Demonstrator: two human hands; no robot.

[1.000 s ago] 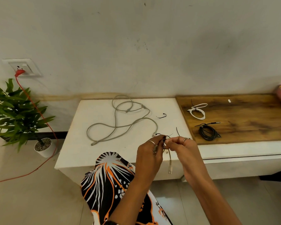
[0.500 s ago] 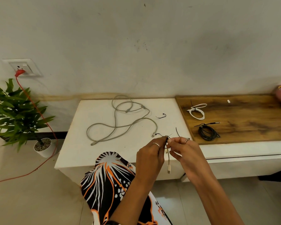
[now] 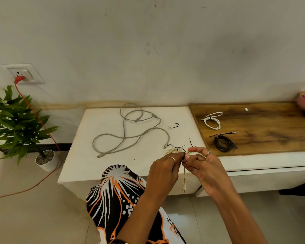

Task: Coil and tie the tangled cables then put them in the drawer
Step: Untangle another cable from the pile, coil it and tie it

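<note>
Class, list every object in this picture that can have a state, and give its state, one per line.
Long grey cable: loose, uncoiled on the white table.
Cream cable: coiled, held by both hands, plug dangling.
Thin black tie: pinched at the cream coil.
White cable: coiled, tied.
Black cable: coiled.
Left hand: pinching.
Right hand: pinching.
Red plug: in the socket.

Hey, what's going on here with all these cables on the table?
A person is tidying cables. Both hands, left hand and right hand, pinch a thin black twist tie around a small coiled cream cable, its plug dangling. A long grey cable lies loose and uncoiled on the white table. A white coiled cable and a black coiled cable already sit tied on the wooden board.
</note>
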